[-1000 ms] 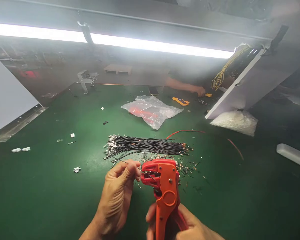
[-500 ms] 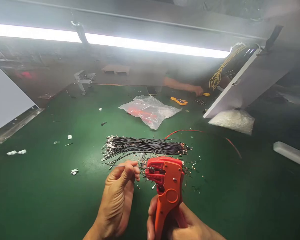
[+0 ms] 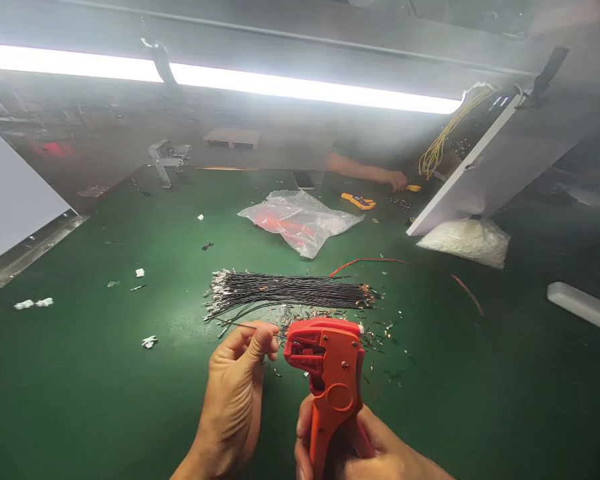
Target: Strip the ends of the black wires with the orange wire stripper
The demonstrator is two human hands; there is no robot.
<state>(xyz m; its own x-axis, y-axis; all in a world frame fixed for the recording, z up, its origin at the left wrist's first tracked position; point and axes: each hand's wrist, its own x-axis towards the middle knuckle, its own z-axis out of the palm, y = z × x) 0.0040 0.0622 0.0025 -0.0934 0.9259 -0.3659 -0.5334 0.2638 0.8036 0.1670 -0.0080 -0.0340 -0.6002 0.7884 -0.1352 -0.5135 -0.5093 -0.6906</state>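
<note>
Pinched between the thumb and fingers of my left hand [image 3: 237, 387] is a thin black wire [image 3: 243, 325], its right end by the jaws of the tool. Whether that end lies inside the jaws I cannot tell. My right hand [image 3: 375, 447] is wrapped round the handles of a red and orange wire stripper [image 3: 341, 373], held upright with the jaws facing left. Just beyond both hands lies a bundle of black wires [image 3: 290, 289], with metal terminals at the left ends and bare copper at the right. Small wire offcuts [image 3: 375, 340] are scattered beneath and around the stripper.
A clear plastic bag [image 3: 303, 223] with red contents lies behind the bundle. Further back are a yellow tool [image 3: 359, 201], a phone [image 3: 303, 181] and another person's hand [image 3: 396, 180]. White connectors [image 3: 149, 342] dot the left side. A red wire [image 3: 370, 260] curves rightward.
The stripper has shifted slightly left and down, and its jaws look different, with the inner metal part less visible. My left hand, still pinching the wire, has moved a little left.
</note>
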